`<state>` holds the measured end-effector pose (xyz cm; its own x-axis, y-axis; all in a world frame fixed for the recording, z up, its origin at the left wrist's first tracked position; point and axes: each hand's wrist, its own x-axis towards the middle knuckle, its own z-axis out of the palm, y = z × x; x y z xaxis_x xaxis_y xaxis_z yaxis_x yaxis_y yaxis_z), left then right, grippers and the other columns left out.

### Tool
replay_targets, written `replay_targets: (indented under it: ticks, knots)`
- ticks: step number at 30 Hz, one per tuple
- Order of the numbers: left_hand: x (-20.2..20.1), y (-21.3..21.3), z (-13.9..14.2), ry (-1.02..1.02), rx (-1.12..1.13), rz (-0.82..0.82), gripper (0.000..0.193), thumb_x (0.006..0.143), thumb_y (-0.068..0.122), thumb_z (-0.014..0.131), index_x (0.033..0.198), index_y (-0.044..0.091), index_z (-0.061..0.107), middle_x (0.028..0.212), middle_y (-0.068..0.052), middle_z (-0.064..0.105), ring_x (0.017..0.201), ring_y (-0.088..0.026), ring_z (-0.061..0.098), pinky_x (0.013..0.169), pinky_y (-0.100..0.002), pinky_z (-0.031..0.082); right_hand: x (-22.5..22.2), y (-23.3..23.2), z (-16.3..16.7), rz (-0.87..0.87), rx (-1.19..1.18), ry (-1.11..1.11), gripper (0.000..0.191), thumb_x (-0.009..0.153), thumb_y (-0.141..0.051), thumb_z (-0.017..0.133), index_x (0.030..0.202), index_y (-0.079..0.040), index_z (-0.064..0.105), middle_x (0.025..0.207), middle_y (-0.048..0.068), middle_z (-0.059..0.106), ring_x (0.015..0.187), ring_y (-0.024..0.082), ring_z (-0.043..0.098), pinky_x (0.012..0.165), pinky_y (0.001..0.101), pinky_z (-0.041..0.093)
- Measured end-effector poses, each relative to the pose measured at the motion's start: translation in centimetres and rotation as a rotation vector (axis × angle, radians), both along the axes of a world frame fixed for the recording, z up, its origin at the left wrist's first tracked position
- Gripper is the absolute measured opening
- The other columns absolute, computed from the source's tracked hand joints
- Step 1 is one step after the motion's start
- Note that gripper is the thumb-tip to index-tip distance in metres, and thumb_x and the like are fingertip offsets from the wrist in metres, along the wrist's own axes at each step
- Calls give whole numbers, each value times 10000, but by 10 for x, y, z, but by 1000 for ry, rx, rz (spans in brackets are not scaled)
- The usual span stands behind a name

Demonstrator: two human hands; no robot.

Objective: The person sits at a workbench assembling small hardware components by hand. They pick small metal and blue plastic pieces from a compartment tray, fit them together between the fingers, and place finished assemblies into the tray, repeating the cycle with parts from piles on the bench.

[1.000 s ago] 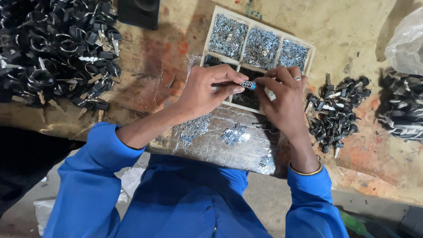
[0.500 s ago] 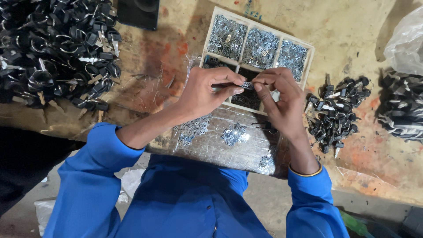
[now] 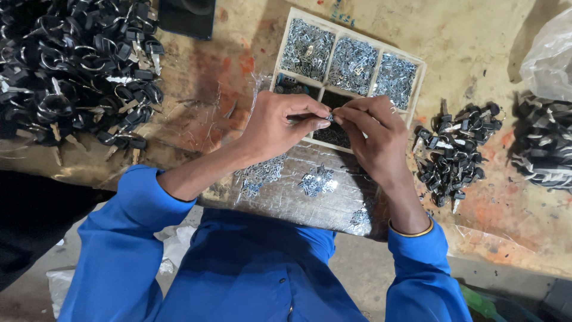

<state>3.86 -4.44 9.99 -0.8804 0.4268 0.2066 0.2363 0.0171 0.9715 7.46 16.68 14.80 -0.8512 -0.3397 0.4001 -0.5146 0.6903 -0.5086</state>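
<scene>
- The fingertips of both hands meet over the middle of the bench, pinched narrow on one small metal piece (image 3: 329,117) — too small to tell its exact shape.
- The left hand (image 3: 280,125) comes in from 8 o'clock, thumb and forefinger closed on the near end of the piece.
- The right hand (image 3: 372,134) comes up from 5 o'clock, fingers curled and closed on the other end; a thin yellow band (image 3: 411,231) sits at its wrist.
- Directly under the hands lies a wooden tray (image 3: 422,67) with compartments; the three at 12 o'clock hold heaps of small silvery bits, the nearer ones look dark.
- At 6 o'clock from the hands, a sheet of crinkled clear plastic (image 3: 286,200) covers the bench edge, with a few little clusters of silvery bits (image 3: 316,179) on it.
- At 3 o'clock sits a small pile of black-headed keys (image 3: 456,152); further out the same way, another dark pile (image 3: 545,152) and a clear bag (image 3: 548,53).
- At 9 to 10 o'clock — well apart from the hands — spreads a big heap of black keys and rings (image 3: 71,65).
- Blue sleeves (image 3: 119,250) fill the bottom of the view.
</scene>
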Motion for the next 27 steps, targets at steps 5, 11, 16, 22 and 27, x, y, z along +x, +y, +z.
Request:
replay_targets:
  ticks: [5, 11, 16, 22, 27]
  knots:
    - [1, -1, -2, 23, 49, -13, 151, 904, 11, 800, 1051, 21, 765, 1065, -111, 788, 1005, -194, 791, 883, -295, 683, 0, -1, 0, -53, -132, -188, 157, 952, 51, 791, 1090, -14, 750, 1062, 91, 698, 915, 198, 690, 729, 308, 550]
    - [1, -1, -6, 40, 92, 10, 159, 908, -11, 802, 1061, 10, 763, 1082, -121, 786, 1011, -202, 793, 892, -301, 682, 4, 5, -5, 24, -168, -154, 216, 944, 37, 781, 1150, -28, 766, 1114, 98, 689, 999, 197, 683, 822, 305, 554]
    - [0, -1, -10, -11, 133, 24, 144, 912, -10, 802, 1049, 0, 759, 1083, -121, 788, 1002, -202, 793, 866, -295, 681, 4, 11, -10, 14, -364, -371, 269, 978, 48, 743, 1232, -41, 755, 1189, 90, 668, 1077, 173, 657, 906, 291, 548]
    - [-3, -1, -13, 36, 116, -8, 156, 904, -6, 808, 1053, 15, 764, 1073, -128, 788, 997, -201, 799, 864, -307, 678, 4, 14, -13, -8, -355, -382, 278, 974, 44, 747, 1239, -39, 751, 1170, 93, 676, 1055, 168, 665, 883, 286, 561]
    - [-3, 0, -10, 44, 115, -30, 156, 898, -13, 805, 1046, 14, 762, 1081, -129, 784, 1017, -206, 791, 873, -321, 643, 4, 12, -13, -69, -444, -415, 236, 929, 43, 791, 1154, -26, 771, 1131, 96, 701, 990, 155, 678, 797, 279, 564]
